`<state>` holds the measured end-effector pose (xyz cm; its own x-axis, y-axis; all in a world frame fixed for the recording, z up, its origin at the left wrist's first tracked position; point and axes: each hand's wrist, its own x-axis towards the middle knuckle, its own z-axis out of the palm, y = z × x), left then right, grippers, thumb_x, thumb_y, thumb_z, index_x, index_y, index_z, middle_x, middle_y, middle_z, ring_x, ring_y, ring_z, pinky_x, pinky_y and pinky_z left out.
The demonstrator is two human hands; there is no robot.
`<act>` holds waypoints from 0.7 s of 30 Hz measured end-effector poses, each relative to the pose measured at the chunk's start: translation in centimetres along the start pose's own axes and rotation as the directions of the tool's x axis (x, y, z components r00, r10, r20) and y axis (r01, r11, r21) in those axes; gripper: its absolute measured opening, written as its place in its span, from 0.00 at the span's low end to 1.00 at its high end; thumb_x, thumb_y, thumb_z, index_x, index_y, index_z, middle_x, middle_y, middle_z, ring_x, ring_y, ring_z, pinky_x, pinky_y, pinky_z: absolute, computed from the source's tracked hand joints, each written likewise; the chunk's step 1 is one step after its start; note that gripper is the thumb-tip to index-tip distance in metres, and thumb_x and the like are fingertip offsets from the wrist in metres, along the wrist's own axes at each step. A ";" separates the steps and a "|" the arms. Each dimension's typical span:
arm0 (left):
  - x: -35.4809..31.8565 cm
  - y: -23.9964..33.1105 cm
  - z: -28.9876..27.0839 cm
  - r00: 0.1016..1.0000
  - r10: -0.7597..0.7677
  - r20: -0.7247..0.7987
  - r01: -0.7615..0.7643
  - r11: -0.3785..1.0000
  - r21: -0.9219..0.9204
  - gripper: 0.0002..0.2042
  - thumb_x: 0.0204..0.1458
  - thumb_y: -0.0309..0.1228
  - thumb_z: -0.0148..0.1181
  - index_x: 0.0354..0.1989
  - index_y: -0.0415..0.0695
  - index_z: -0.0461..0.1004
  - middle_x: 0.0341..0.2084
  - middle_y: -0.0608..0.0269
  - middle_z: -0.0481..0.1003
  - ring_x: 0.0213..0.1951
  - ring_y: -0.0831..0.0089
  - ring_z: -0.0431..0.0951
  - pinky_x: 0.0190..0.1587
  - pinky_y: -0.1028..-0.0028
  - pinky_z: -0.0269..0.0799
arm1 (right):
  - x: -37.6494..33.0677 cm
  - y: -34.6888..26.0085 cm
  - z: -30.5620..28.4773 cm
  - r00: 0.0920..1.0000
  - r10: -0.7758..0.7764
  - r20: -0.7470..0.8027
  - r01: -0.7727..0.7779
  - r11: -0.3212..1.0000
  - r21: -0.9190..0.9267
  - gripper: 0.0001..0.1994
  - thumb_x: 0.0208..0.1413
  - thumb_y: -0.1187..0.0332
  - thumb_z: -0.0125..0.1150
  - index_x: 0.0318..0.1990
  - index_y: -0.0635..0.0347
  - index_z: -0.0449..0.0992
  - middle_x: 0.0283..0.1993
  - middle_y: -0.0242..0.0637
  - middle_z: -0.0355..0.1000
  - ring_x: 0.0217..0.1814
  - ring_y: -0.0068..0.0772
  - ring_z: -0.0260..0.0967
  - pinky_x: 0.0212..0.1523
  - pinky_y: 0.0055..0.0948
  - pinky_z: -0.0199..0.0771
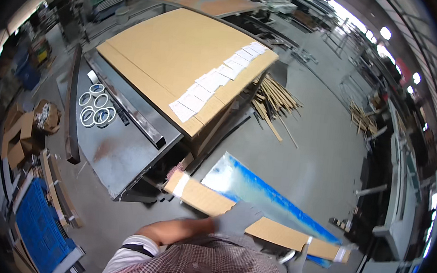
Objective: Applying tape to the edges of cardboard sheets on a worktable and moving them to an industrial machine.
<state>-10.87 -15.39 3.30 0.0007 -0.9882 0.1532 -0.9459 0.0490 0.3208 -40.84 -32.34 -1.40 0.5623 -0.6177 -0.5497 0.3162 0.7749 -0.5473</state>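
While a long cardboard strip [277, 234] is seen in the head view across the blue-edged panel [274, 206], its middle is covered by the left hand [237, 217], spread nearly flat; its right part is touched by the right hand [297, 263]. Finger closure cannot be told. Taping with white tape [181, 185] is judged done, release not yet.

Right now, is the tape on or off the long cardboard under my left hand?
On: white tape crosses the cardboard near both ends. I cannot tell if it goes fully around; the underside is hidden.
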 end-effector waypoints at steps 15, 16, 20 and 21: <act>-11.4 5.4 -2.2 0.615 -0.788 0.023 0.027 -0.009 -1.000 0.24 0.60 0.44 0.44 0.58 0.39 0.62 0.52 0.59 0.67 0.55 0.72 0.66 0.59 0.70 0.60 | 0.8 17.2 14.1 0.617 0.315 0.721 0.487 0.566 -0.664 0.41 0.39 0.59 0.74 0.60 0.64 0.59 0.51 0.43 0.71 0.55 0.33 0.67 0.56 0.31 0.67; -12.0 6.8 -4.0 0.681 -0.720 -0.135 0.015 0.198 -0.980 0.26 0.53 0.46 0.54 0.55 0.41 0.64 0.47 0.62 0.69 0.51 0.74 0.69 0.56 0.69 0.65 | 1.6 17.0 13.9 0.604 0.290 0.743 0.639 0.381 -0.668 0.39 0.39 0.56 0.73 0.57 0.64 0.62 0.47 0.45 0.72 0.53 0.37 0.70 0.54 0.33 0.69; -11.2 15.2 -9.5 0.738 -0.582 -0.342 0.425 0.794 -0.434 0.14 0.46 0.41 0.60 0.37 0.46 0.76 0.37 0.57 0.75 0.43 0.59 0.74 0.46 0.67 0.70 | -3.2 11.2 15.2 0.380 0.434 0.817 0.767 0.346 -0.540 0.26 0.46 0.61 0.68 0.52 0.57 0.68 0.46 0.43 0.73 0.47 0.42 0.72 0.50 0.33 0.71; -10.8 14.2 -7.3 0.713 -0.607 -0.351 0.444 0.778 -0.445 0.14 0.46 0.41 0.60 0.37 0.46 0.76 0.37 0.57 0.75 0.43 0.59 0.74 0.46 0.67 0.70 | -1.7 12.1 14.3 0.360 0.465 0.809 0.767 0.347 -0.540 0.26 0.46 0.61 0.68 0.52 0.57 0.68 0.46 0.43 0.73 0.47 0.42 0.72 0.50 0.33 0.71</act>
<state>-21.91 -2.94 13.03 0.6887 -0.6833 0.2424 -0.5912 -0.3357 0.7333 -27.03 -20.01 1.87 0.9674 0.2462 0.0586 0.1282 -0.2775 -0.9521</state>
